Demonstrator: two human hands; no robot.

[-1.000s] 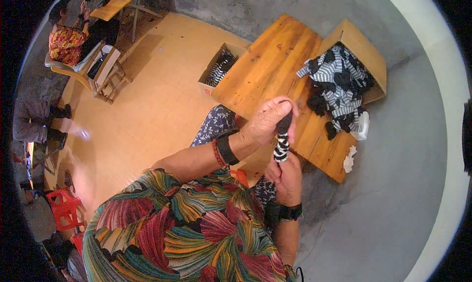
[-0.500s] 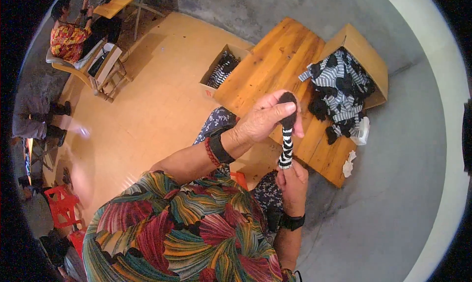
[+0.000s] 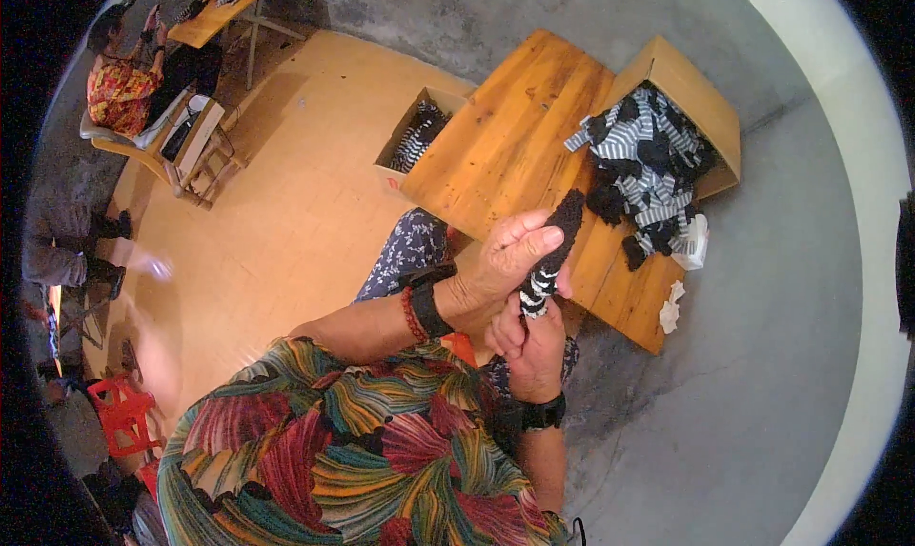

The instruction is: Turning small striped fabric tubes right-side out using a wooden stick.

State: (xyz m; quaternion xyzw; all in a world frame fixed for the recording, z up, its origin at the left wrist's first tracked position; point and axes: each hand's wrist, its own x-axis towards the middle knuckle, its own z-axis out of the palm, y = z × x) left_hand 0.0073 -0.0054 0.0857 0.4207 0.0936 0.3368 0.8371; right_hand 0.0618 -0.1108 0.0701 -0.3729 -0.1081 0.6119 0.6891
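Head view shows the left hand point(image 3: 505, 262), its grip closed around a black-and-white knitted piece point(image 3: 569, 220), the right hand point(image 3: 537, 352) clasping its striped end, near the edge of the table point(image 3: 515, 117). Boards stretch left from a striped pile point(image 3: 648, 146) spilling from an open carton point(image 3: 703, 112); floor point(image 3: 286, 193) spreads wide beyond.
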